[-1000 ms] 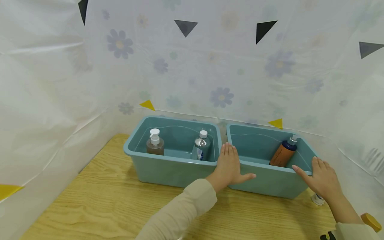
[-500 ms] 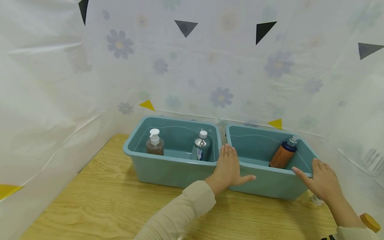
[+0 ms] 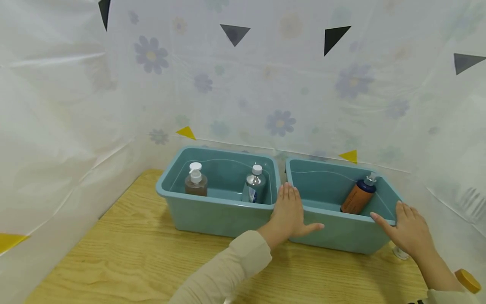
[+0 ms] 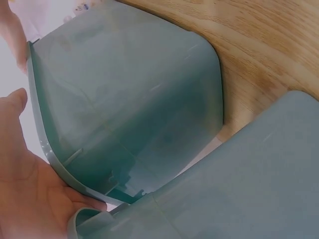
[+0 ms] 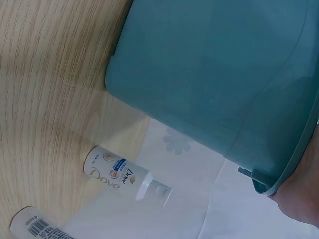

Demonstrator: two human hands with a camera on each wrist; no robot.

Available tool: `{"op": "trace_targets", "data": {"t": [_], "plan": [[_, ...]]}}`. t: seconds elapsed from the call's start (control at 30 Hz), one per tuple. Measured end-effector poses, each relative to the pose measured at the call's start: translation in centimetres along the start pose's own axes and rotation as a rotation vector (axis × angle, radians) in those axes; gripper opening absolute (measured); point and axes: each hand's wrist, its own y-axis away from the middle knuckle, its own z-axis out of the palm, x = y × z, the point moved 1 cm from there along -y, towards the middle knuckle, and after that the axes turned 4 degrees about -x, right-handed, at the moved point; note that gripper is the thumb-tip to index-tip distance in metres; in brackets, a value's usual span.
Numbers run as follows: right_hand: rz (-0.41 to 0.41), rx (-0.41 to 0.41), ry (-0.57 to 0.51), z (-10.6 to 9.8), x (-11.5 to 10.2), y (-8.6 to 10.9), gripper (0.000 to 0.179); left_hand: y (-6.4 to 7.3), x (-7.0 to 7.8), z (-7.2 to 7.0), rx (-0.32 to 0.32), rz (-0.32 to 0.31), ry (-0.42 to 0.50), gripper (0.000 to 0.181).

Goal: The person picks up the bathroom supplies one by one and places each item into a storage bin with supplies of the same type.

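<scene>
Two teal plastic bins stand side by side. My left hand (image 3: 287, 213) lies in the narrow gap between the left bin (image 3: 220, 217) and the right bin (image 3: 334, 231), fingers straight, thumb stretched across the right bin's front wall. At the far end of the right bin, my right hand (image 3: 411, 232) rests against the corner with its thumb near the front rim. Inside the right bin leans an orange pump bottle (image 3: 357, 198) with a dark blue top. The left bin holds a brownish pump bottle (image 3: 196, 185) and a clear white-capped bottle (image 3: 255, 185).
In the right wrist view, a white Dove bottle (image 5: 119, 174) stands beside the right bin, with another white bottle (image 5: 37, 226) close by. An orange-yellow cap (image 3: 468, 280) shows at the right edge. Behind the wooden table (image 3: 125, 253) hangs flower-patterned sheeting (image 3: 243, 84).
The right end of the right bin has shifted very slightly toward the front, and my right hand with it. My left hand and the left bin look almost unchanged.
</scene>
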Motion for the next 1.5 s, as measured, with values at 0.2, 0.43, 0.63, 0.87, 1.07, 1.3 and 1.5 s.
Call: {"op": "trace_targets", "data": {"t": [0.2, 0.43, 0.63, 0.87, 1.07, 1.3, 1.5], "plan": [[-0.007, 0.001, -0.001, 0.12, 0.08, 0.09, 0.091, 0.17, 0.21, 0.06, -0.004, -0.015, -0.008, 0.107], [-0.014, 0.022, -0.010, -0.09, -0.14, 0.21, 0.090, 0.37, 0.23, -0.12, -0.020, -0.026, -0.009, 0.107], [-0.011, 0.029, -0.012, -0.14, -0.32, 0.38, 0.090, 0.43, 0.25, -0.13, -0.017, -0.030, -0.009, 0.108], [-0.012, 0.042, -0.019, -0.22, -0.45, 0.49, 0.090, 0.60, 0.34, -0.16, -0.022, -0.035, -0.026, 0.108], [-0.010, 0.037, -0.023, -0.25, -0.53, 0.51, 0.090, 0.84, 0.36, -0.32, -0.040, -0.040, -0.043, 0.106], [-0.012, 0.037, -0.019, -0.26, -0.56, 0.46, 0.090, 0.93, 0.18, -0.24, -0.017, -0.034, -0.035, 0.105], [-0.002, 0.028, -0.016, -0.27, -0.64, 0.44, 0.090, 0.76, 0.11, 0.07, 0.031, -0.035, -0.011, 0.104]]}}
